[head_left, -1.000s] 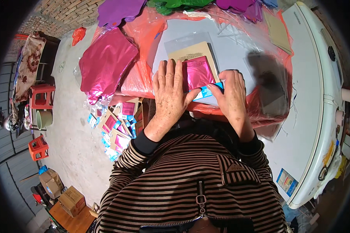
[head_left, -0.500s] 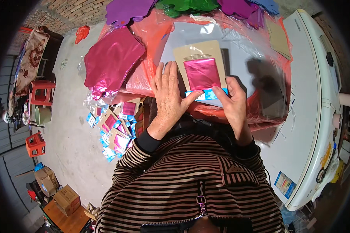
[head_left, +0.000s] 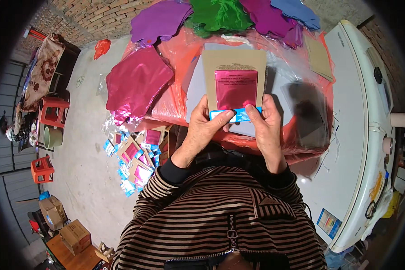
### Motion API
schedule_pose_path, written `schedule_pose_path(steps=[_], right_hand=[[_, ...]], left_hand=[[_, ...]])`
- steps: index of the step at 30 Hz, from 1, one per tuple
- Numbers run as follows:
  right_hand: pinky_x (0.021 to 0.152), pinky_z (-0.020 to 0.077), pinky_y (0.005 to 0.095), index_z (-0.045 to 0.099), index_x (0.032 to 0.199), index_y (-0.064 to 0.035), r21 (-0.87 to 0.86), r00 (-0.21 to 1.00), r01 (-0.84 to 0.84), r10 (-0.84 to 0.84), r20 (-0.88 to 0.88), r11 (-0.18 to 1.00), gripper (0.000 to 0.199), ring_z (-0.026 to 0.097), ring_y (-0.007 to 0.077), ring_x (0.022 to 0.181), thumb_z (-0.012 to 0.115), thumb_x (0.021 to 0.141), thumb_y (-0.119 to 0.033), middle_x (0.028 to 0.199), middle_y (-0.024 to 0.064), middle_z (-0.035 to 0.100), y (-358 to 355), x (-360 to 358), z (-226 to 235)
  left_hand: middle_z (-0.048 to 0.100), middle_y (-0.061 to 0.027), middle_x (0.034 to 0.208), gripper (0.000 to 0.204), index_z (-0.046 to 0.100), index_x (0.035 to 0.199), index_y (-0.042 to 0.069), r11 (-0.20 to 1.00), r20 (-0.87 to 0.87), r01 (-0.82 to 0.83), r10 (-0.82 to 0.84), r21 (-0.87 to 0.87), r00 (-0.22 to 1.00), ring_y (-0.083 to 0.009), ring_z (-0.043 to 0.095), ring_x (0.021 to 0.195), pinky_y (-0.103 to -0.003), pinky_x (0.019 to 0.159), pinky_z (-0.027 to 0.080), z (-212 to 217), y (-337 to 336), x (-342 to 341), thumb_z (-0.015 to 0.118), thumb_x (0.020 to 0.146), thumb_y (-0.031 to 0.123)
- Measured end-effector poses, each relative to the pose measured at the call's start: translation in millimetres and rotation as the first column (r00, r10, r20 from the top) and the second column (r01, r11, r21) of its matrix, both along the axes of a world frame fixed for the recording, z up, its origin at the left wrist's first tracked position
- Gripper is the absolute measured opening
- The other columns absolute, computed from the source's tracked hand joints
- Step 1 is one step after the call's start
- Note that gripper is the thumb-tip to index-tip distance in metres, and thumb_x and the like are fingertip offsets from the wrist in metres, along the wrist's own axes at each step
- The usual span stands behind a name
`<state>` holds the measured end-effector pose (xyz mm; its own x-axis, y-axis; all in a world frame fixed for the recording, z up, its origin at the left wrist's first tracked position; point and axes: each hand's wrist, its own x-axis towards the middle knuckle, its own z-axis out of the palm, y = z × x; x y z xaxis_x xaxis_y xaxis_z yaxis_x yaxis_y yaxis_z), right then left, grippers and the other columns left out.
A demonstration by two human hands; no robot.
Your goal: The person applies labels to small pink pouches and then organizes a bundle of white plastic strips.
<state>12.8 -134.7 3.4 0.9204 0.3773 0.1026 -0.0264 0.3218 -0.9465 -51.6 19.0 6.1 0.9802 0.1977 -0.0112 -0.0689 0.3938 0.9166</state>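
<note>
Both hands grip a tan cardboard sheet [head_left: 233,60] with a folded shiny pink foil packet [head_left: 236,87] on it and a blue label strip [head_left: 242,114] along its near edge. My left hand [head_left: 203,126] holds the near left corner, thumb on the strip, fingers behind the sheet. My right hand [head_left: 266,128] clasps the near right corner, its thumb over the strip's right part. The sheet is held up over a pale grey board [head_left: 194,85] on the red plastic-covered work surface [head_left: 166,96].
Left lies a stack of pink foil sheets [head_left: 139,83]. Purple [head_left: 159,22], green [head_left: 220,15] and blue [head_left: 297,11] sheets line the far edge. Finished-looking packets [head_left: 132,155] are heaped lower left. A white fridge-like appliance [head_left: 351,135] stands right; red stools [head_left: 54,111] stand far left.
My left hand has gone from lying flat beside the sheet to gripping its near left corner. The sheet has been straightened and lifted toward me.
</note>
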Motion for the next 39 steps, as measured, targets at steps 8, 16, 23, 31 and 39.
schedule_pose_path(steps=[8,16,23,31,39], right_hand=[[0.077,0.0456,0.0216,0.052,0.111,-0.0006,-0.093,0.998,0.020,-0.014,0.066,0.996,0.021,0.055,0.0056,0.088,0.064,0.095,-0.008,0.098,0.0017,0.061,-2,2,3],[0.081,0.0453,0.0231,0.052,0.115,-0.0029,0.133,0.996,-0.007,0.018,-0.084,0.991,0.024,0.055,0.0061,0.093,0.063,0.093,-0.004,0.105,0.0018,0.060,5,-2,11],[0.076,0.0466,0.0226,0.054,0.108,-0.0040,0.162,0.992,0.107,-0.094,-0.087,0.981,0.019,0.055,0.0047,0.085,0.065,0.093,-0.007,0.098,-0.0009,0.061,14,-4,17],[0.069,0.0473,0.0220,0.054,0.105,-0.0034,0.100,0.968,0.248,-0.250,0.004,0.964,0.022,0.056,0.0046,0.078,0.070,0.093,-0.015,0.089,-0.0025,0.062,18,2,12],[0.081,0.0465,0.0254,0.053,0.110,-0.0033,0.104,0.989,0.129,-0.120,-0.083,0.986,0.022,0.056,0.0073,0.089,0.060,0.090,-0.002,0.098,0.0015,0.060,9,3,11]], left_hand=[[0.062,-0.0021,0.077,0.019,0.057,0.106,0.003,0.960,-0.092,0.056,-0.084,-0.273,0.992,-0.0070,0.053,0.057,-0.022,0.051,0.042,-10,4,3,0.069,0.092,0.008],[0.063,-0.0022,0.080,0.013,0.059,0.102,0.005,0.979,-0.092,0.017,-0.036,-0.201,0.995,-0.0074,0.052,0.055,-0.022,0.047,0.039,-4,-3,5,0.067,0.092,0.007],[0.064,-0.0001,0.083,0.015,0.060,0.106,0.007,0.990,-0.118,-0.028,0.011,-0.139,0.993,-0.0059,0.053,0.058,-0.020,0.048,0.040,7,-11,7,0.067,0.093,0.010],[0.062,0.0027,0.080,0.018,0.061,0.107,0.008,0.984,-0.159,-0.051,0.024,-0.171,0.987,-0.0037,0.052,0.060,-0.019,0.050,0.039,15,-20,13,0.067,0.095,0.019],[0.060,0.0034,0.077,0.016,0.061,0.103,0.006,0.998,-0.130,-0.051,0.046,-0.032,0.990,-0.0035,0.049,0.058,-0.020,0.050,0.038,10,-17,18,0.068,0.094,0.019]])
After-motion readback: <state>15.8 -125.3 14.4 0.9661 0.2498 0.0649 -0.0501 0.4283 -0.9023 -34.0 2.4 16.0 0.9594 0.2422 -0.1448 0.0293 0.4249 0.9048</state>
